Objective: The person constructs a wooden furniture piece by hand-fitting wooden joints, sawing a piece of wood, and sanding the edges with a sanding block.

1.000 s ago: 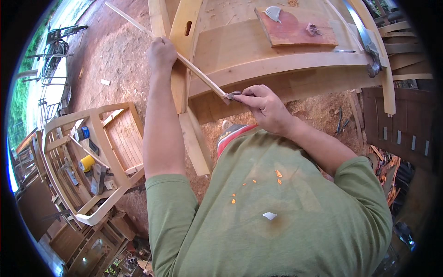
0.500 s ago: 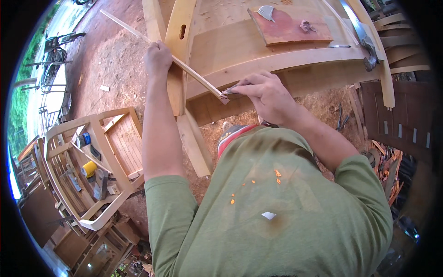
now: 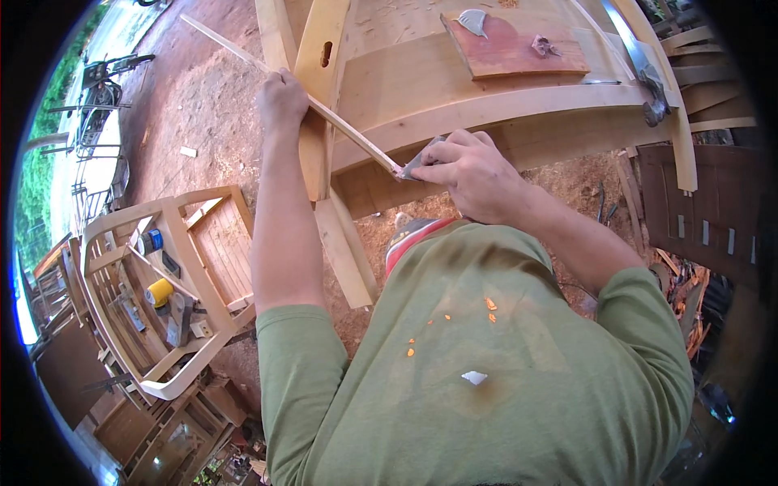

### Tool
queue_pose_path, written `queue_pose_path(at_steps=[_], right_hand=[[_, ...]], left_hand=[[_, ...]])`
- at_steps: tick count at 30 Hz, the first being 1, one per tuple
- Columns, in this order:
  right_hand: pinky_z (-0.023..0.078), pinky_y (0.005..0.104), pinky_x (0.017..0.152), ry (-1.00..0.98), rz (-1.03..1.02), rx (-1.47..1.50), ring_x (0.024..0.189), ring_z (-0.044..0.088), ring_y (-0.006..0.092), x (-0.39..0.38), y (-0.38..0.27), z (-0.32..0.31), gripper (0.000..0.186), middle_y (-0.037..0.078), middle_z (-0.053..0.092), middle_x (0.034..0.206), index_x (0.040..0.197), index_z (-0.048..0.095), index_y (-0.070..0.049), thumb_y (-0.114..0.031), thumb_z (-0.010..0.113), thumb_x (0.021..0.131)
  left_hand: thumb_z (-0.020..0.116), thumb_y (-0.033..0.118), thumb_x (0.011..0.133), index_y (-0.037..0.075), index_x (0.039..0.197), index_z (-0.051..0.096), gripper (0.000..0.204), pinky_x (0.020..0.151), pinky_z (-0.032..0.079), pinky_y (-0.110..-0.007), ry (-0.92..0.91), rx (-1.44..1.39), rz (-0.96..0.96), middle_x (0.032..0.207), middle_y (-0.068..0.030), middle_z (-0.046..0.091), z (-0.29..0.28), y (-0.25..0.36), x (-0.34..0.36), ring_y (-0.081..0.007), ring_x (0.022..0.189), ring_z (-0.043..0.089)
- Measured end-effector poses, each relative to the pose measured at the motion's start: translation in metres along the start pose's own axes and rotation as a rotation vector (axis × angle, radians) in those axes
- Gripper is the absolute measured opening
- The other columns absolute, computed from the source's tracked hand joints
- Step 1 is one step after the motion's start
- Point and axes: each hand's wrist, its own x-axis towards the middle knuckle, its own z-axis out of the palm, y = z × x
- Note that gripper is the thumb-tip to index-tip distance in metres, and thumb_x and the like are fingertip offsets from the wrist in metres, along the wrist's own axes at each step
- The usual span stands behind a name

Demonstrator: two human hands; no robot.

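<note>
My left hand (image 3: 282,101) is closed around a long, thin wooden strip (image 3: 356,135) that slants across the wooden frame (image 3: 312,57). My right hand (image 3: 470,174) pinches a small flat metal putty blade (image 3: 417,166) at the strip's near end, where a little pinkish paste shows. On the work surface above lies a reddish board (image 3: 515,57) carrying a pale blade (image 3: 472,23) and a lump of pinkish paste (image 3: 545,46).
A handsaw (image 3: 652,89) rests at the bench's right. A wooden frame (image 3: 186,340) with tools and a yellow container (image 3: 158,292) stands at lower left. Dark panels (image 3: 697,202) are at the right, a motorbike (image 3: 97,89) at upper left.
My right hand and its blade have shifted slightly at the strip's end, the blade now turned more broadside. My left hand still grips the strip, with little movement.
</note>
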Motion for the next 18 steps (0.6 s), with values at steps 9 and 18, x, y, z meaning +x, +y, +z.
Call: queue_pose_path(at_steps=[9,18], right_hand=[[0.046,0.0408,0.094,0.068,0.051,0.088,0.102,0.061,0.0251,-0.013,0.006,-0.002,0.037,0.004,0.068,0.106,0.113,0.077,-0.011,0.004,0.062,0.083],[0.052,0.0403,0.084,0.210,0.329,0.676,0.092,0.064,0.0302,-0.014,0.003,0.014,0.025,0.013,0.067,0.100,0.110,0.077,-0.006,0.004,0.065,0.089]], left_hand=[[0.055,0.035,0.098,-0.009,0.095,0.070,0.047,0.091,0.051,-0.054,0.110,-0.043,0.007,0.094,-0.0346,0.069,-0.002,0.005,-0.007,-0.0510,0.094,0.067],[0.056,0.034,0.097,-0.010,0.093,0.072,0.047,0.089,0.052,-0.053,0.090,-0.036,-0.016,0.091,-0.0359,0.068,-0.005,-0.005,-0.007,-0.0508,0.093,0.068]])
